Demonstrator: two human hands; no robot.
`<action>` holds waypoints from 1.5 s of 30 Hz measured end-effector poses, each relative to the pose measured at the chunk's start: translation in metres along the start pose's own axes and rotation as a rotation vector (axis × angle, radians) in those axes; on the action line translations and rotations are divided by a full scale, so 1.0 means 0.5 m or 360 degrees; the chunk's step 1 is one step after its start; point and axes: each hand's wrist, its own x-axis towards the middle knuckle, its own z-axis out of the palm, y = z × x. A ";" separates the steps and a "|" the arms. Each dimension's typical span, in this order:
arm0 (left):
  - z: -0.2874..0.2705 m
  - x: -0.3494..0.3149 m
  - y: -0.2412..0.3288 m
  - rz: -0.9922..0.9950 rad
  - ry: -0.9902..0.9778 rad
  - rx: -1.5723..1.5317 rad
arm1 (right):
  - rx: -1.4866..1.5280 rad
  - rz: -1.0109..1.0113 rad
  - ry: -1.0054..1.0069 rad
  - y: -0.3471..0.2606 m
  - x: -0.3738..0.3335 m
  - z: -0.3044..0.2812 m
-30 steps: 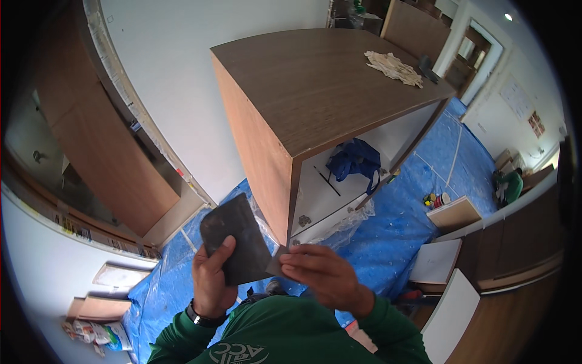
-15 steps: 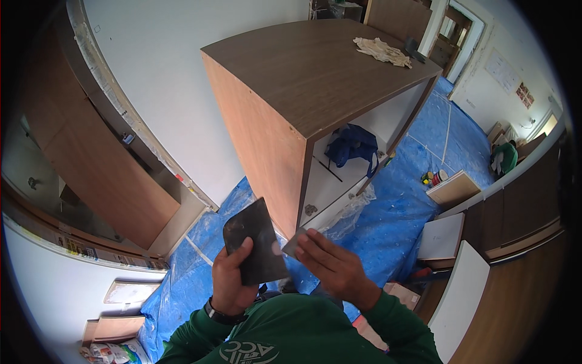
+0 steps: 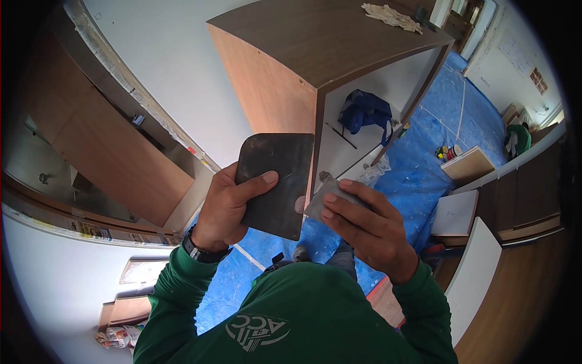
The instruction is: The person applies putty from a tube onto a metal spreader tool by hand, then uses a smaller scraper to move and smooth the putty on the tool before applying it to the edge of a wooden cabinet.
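Note:
My left hand [image 3: 221, 206] grips a dark flat plate [image 3: 276, 173] with a rounded corner, its thumb pressed on the upper face. A pale pinkish spot shows at the plate's right edge; I cannot tell what it is. My right hand [image 3: 370, 227] holds a small grey flat piece [image 3: 327, 197], perhaps folded sandpaper, with fingers laid over it. This piece is close beside the plate's right edge; whether they touch is unclear. Beyond both hands stands a brown-topped cabinet [image 3: 285, 42] with a bare wood side and an open front.
A blue bag [image 3: 367, 112] sits inside the cabinet, and a crumpled beige cloth [image 3: 393, 17] lies on top. Blue sheeting [image 3: 445, 115] covers the floor. White and brown panels [image 3: 476, 273] lean at the right. Farther right, a person in green [image 3: 518, 141] is low near the floor.
Both hands, with the plate and the grey piece, have come up higher in view and look larger. The plate is turned more upright. The cabinet has shifted up and right in view.

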 end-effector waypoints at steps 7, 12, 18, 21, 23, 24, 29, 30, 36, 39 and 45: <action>0.010 0.008 -0.005 0.0049 0.0027 0.0150 | 0.0208 -0.0024 -0.0166 0.014 -0.007 -0.013; 0.031 0.033 0.035 0.0300 0.0342 0.0027 | 0.0532 0.0322 0.0000 0.044 -0.014 -0.019; 0.034 0.154 0.172 0.0707 0.0073 -0.0004 | 0.0971 0.0658 0.0484 0.060 -0.002 0.021; 0.060 0.259 0.230 0.0842 0.0175 0.0036 | 0.0688 0.0529 0.0665 0.072 0.020 0.065; 0.081 0.345 0.244 0.0903 0.0159 0.0105 | 0.0370 0.0474 0.0675 0.091 0.024 0.098; 0.090 0.379 0.249 0.0940 0.0159 0.0142 | 0.0219 0.0441 0.0677 0.099 0.028 0.116; 0.096 0.482 0.244 0.0870 0.0280 0.0495 | 0.0006 0.0365 0.0871 0.115 0.061 0.208; 0.094 0.489 0.243 0.0887 0.0333 0.0558 | 0.0000 0.0378 0.0900 0.116 0.067 0.222; 0.105 0.498 0.224 0.0916 0.0492 0.0626 | -0.0067 0.0448 0.0977 0.128 0.086 0.264; 0.109 0.497 0.223 0.0943 0.0480 0.0615 | -0.0083 0.0467 0.0995 0.131 0.094 0.267; 0.115 0.499 0.218 0.0991 0.0513 0.0596 | -0.0083 0.0485 0.1031 0.138 0.106 0.273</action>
